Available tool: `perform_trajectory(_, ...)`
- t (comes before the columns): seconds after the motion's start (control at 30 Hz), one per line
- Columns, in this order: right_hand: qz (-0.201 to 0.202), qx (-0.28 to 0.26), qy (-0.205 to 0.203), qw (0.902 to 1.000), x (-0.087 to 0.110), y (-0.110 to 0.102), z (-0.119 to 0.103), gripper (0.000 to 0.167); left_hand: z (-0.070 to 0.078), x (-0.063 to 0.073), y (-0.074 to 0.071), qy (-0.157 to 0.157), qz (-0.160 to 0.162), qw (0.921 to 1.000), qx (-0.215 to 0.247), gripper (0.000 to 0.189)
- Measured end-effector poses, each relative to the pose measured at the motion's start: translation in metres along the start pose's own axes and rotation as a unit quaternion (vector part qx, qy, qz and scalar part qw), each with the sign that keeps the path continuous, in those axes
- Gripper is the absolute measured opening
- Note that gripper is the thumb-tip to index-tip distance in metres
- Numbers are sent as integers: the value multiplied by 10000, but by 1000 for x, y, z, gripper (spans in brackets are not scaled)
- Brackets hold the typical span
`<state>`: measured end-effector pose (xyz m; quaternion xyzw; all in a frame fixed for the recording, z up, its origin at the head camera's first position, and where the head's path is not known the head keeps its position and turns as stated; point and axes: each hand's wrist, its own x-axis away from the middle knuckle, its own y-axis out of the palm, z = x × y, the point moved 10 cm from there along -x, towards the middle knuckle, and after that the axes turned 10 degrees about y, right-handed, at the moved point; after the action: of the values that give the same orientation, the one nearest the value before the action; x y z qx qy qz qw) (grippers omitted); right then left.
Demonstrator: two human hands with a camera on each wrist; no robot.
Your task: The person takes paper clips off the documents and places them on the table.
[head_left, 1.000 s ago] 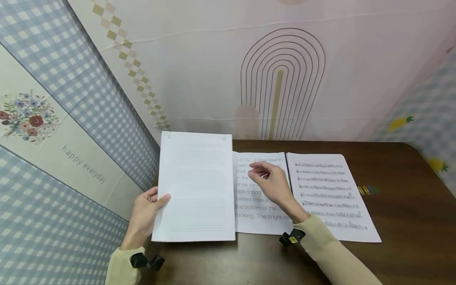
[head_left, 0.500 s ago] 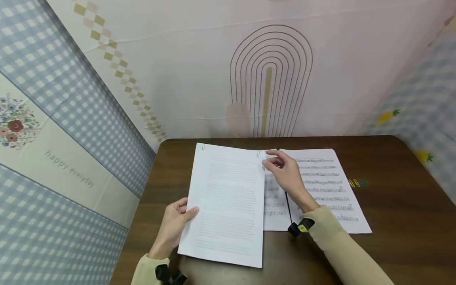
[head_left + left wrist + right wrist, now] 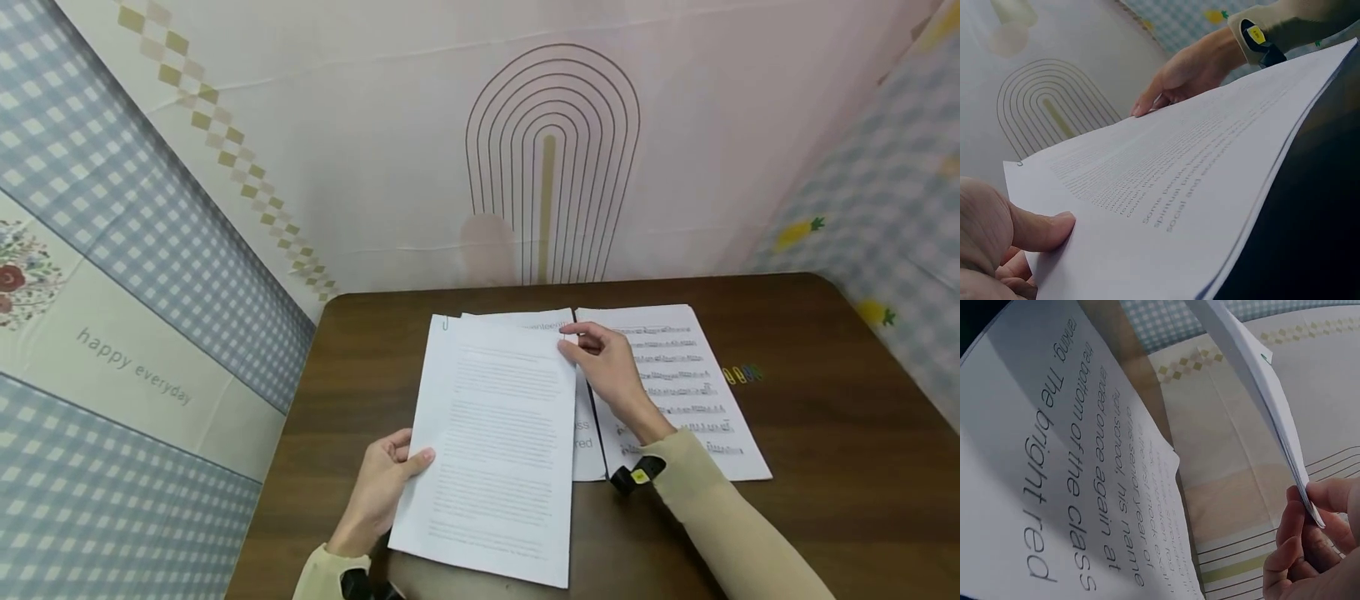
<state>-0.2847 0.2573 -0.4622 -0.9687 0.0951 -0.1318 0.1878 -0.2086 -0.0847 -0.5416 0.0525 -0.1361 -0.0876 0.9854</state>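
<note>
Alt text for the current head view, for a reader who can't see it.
A person's left hand and right hand hold a stack of printed pages over a brown table. It partly covers a large-print page; sheet music and colored paper clips lie to the right.

Matt paper sheets, smooth wood-grain table

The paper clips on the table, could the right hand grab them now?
Probably yes, but it should let go first: the right hand pinches the stack of pages near its upper right corner. The paper clips lie beside the flat sheet music, and nothing seems to cover them.
</note>
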Motion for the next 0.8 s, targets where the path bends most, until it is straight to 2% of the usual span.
perform_trajectory(0.13, -2, 7, 4, 10000, 5, -3, 4, 29, -7, 3, 3, -79, -108, 9999, 51, 41)
perform_trajectory(0.23, 28, 71, 23, 10000, 8, -5, 7, 28, -10, 6, 4, -87, -166, 9998, -91, 42)
perform_trajectory(0.5, 170, 90, -1, 9998, 13, -11, 13, 25, -7, 10, 9, 34, -404, 9976, -553, 40)
perform_trajectory(0.8, 376, -18, 189, 9991, 16, -19, 27, 28, -7, 10, 12, 58, -224, 9962, -845, 34)
